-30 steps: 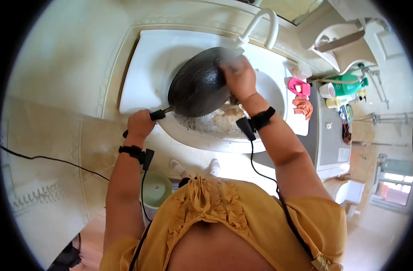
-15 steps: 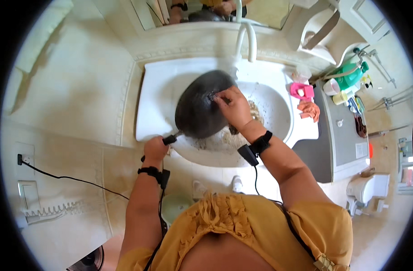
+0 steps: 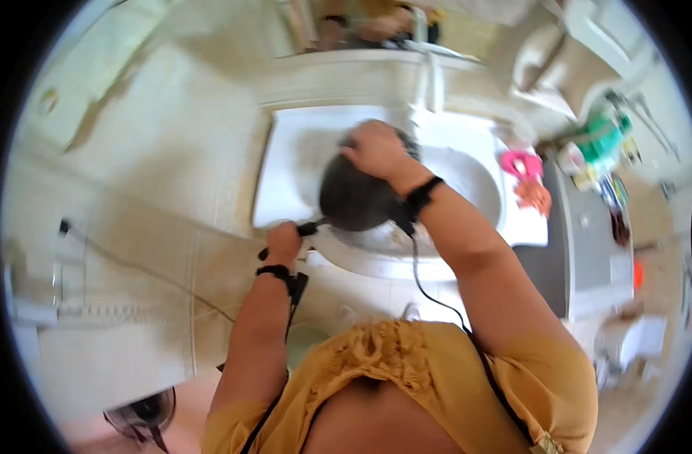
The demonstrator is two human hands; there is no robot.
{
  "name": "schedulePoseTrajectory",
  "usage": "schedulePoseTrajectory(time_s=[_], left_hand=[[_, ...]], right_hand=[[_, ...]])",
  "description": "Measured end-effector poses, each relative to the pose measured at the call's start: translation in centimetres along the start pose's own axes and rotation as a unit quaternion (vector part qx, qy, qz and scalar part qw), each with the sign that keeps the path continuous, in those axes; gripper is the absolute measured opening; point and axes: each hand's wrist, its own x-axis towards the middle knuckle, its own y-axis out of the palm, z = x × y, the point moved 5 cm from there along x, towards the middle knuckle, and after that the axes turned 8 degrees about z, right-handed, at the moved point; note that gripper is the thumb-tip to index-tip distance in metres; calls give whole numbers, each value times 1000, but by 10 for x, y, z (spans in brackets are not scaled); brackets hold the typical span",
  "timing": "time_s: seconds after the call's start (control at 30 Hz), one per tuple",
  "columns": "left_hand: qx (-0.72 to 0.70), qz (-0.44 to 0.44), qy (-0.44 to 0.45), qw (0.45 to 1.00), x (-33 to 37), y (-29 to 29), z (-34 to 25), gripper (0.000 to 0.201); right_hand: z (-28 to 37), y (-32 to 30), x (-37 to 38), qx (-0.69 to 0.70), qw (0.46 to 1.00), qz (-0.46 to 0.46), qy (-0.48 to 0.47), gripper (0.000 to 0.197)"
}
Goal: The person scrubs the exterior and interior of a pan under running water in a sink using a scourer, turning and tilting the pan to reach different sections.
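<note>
Black wok (image 3: 353, 200) over white sink (image 3: 471, 185); mirror (image 3: 461, 36) beyond; grey counter (image 3: 588, 238) rightward

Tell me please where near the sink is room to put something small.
The white counter is bare between its left edge and the pan, behind the left hand. Smaller patch: in front of the orange cloth. Crowded: the basin, under pan and right hand; the right end, around the pink dish.

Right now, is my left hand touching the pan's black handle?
Touching. The head view shows the left hand closed around the black handle, which sticks out on both sides of the fist.
</note>
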Motion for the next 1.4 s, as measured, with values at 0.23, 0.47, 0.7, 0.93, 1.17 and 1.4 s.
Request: schedulePoseTrajectory(time_s=[0.23,0.47,0.7,0.93,1.17,1.4], left_hand=[[26,90,1,996,13,-15,-32,10],[33,107,66,991,-2,-13,-29,14],[55,114,90,988,5,-5,-29,15],[58,188,114,974,18,-29,-34,32],[-246,96,164,950,49,-111,-64,45],[-319,-67,200,924,84,-147,-164,44]], right_hand=[[-19,-26,-24,-25,972,226,58,49],[8,-30,-76,-23,973,226,44,55],[0,-29,-72,-21,973,218,80,56],[-15,-19,-69,-8,965,236,113,54],[-32,-18,-42,-6,967,193,165,54],[-37,-14,-28,11,952,220,210,60]])
